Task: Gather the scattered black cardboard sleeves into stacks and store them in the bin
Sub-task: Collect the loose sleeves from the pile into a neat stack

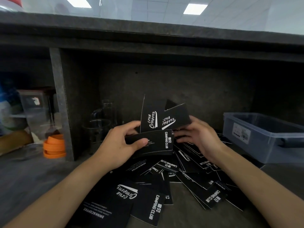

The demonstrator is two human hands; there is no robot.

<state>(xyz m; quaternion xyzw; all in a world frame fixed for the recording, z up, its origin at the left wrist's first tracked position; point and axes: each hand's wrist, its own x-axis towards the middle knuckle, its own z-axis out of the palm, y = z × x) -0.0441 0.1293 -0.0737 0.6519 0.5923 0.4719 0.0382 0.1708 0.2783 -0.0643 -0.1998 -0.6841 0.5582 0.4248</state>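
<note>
The left hand point(118, 145) gripped a flat black sleeve point(158, 142), thumb pressed on its near face and fingers point(131, 127) curled behind it, while the right hand point(197, 137) curled round the edge of two upright sleeves point(164, 119) that stood just above the flat one. Below both sets of fingers and nearer the camera, a loose heap of sleeves point(194, 181) lay overlapping on the grey table point(32, 178). A translucent bin point(256, 137) stood right of the right fingers, apart from them, and a stack of orange lids point(54, 146) sat well left of the left fingers.
</note>
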